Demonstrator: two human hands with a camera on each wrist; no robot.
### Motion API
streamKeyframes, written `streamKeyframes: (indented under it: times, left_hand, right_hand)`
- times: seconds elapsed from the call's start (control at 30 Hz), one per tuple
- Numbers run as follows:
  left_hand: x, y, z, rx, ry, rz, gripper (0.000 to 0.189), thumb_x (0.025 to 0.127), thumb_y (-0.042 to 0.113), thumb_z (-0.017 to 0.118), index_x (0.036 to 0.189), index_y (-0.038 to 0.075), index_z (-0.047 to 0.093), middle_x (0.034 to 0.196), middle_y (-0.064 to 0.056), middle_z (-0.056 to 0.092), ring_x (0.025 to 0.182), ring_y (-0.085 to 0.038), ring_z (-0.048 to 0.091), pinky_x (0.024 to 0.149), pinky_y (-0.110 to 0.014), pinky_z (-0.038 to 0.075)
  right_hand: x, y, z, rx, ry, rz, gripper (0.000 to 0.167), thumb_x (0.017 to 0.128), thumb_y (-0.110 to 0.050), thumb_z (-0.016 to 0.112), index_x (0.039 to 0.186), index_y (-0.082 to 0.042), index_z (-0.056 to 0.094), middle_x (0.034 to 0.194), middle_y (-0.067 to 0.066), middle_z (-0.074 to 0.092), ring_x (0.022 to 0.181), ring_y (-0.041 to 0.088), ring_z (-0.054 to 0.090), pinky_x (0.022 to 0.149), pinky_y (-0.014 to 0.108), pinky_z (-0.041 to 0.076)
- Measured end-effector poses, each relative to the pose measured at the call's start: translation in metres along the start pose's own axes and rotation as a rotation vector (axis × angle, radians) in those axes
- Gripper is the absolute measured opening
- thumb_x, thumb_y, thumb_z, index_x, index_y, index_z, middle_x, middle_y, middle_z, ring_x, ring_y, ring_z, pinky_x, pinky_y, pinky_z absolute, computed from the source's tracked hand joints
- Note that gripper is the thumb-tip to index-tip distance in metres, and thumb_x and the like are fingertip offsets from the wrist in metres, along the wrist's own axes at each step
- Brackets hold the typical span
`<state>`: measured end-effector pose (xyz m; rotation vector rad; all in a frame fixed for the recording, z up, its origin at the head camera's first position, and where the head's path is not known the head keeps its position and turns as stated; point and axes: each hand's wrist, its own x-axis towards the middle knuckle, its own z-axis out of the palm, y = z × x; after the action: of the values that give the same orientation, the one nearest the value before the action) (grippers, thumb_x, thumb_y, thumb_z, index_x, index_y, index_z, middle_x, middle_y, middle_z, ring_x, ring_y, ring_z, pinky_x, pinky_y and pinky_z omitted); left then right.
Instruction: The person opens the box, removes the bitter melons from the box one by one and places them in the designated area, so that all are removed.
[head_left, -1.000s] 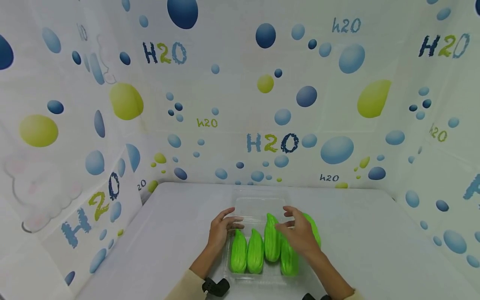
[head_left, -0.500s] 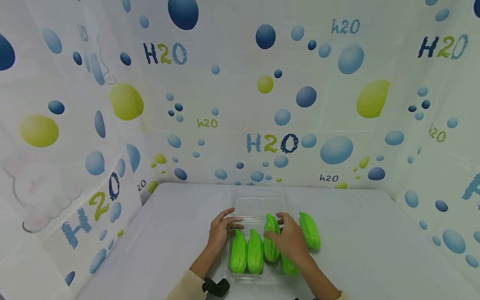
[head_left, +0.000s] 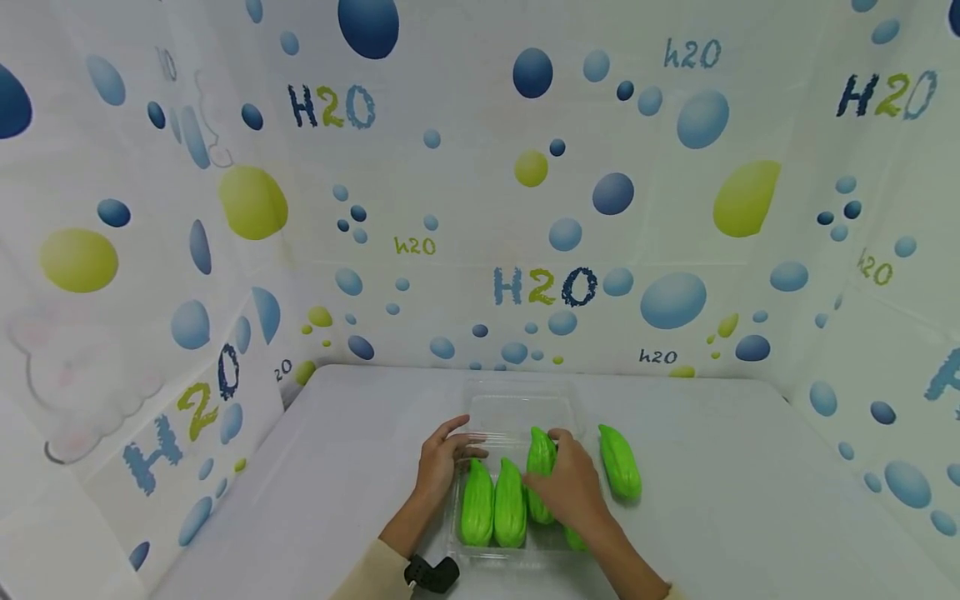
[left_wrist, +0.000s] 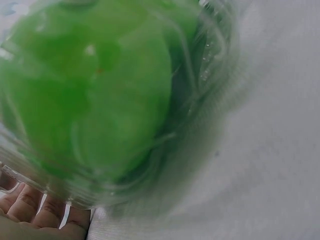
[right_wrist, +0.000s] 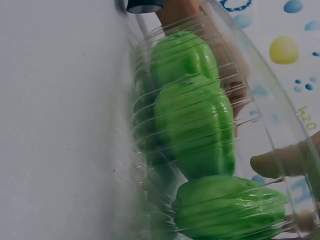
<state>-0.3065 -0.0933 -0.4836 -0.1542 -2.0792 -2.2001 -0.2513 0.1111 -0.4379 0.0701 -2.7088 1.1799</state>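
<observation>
A clear plastic clamshell container point(head_left: 525, 552) lies open in the head view, holding several glossy, ribbed green vegetables shaped like long peppers. My left hand point(head_left: 438, 458) holds the container's left side near the hinge; some of its fingers point(left_wrist: 52, 210) show beside the plastic in the left wrist view. My right hand point(head_left: 572, 479) is around the third green vegetable point(head_left: 541, 458), its thumb on the left and fingers on the right. It partly hides the fourth vegetable point(head_left: 574, 540). Through the plastic in the right wrist view, the right thumb point(right_wrist: 272, 162) is visible; fingertip contact is unclear.
One more green vegetable point(head_left: 620, 463) lies on the white table point(head_left: 712, 483), right of the container. The raised-looking clear lid point(head_left: 521, 408) extends away behind the container. A patterned curtain point(head_left: 450, 183) encloses the back and sides.
My right hand has moved left, from over the fourth vegetable to around the third, uncovering the loose one on the table. That third vegetable has shifted slightly left. My left hand has stayed put.
</observation>
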Motion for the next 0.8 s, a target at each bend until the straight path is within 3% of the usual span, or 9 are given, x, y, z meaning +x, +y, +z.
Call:
streamKeyframes:
  times: [0.13,0.33,0.8]
  left_hand:
    - [-0.0004,-0.0001,0.0001,-0.004,-0.006,0.0,0.044,0.104,0.01,0.046,0.147,-0.004,0.046,0.112,-0.019,0.074,0.092,-0.035,0.075,0.072,-0.028,0.052]
    - [-0.0018,0.0006,0.0005,0.008,-0.001,0.001,0.044,0.105,0.009,0.045,0.147,-0.003,0.046,0.113,-0.021,0.074,0.093,-0.036,0.074,0.072,-0.029,0.052]
    - [-0.0045,0.0059,-0.0011,-0.009,-0.015,-0.005,0.044,0.105,0.007,0.043,0.148,-0.003,0.045,0.115,-0.024,0.072,0.093,-0.036,0.074,0.073,-0.032,0.053]
  right_hand:
    - [-0.0009,0.0025,0.0032,-0.025,0.003,-0.003,0.08,0.077,-0.021,0.087,0.142,0.002,0.046,0.126,0.025,0.063,0.107,0.035,0.063,0.08,0.05,0.054]
    - [-0.0012,0.0053,0.0057,-0.039,-0.002,-0.02,0.081,0.078,-0.021,0.086,0.144,0.0,0.044,0.103,0.02,0.067,0.082,0.023,0.06,0.063,0.037,0.048]
    - [-0.0009,0.0067,0.0058,-0.013,0.016,-0.082,0.076,0.08,-0.017,0.085,0.143,-0.004,0.045,0.124,0.018,0.066,0.101,0.025,0.063,0.078,0.045,0.053]
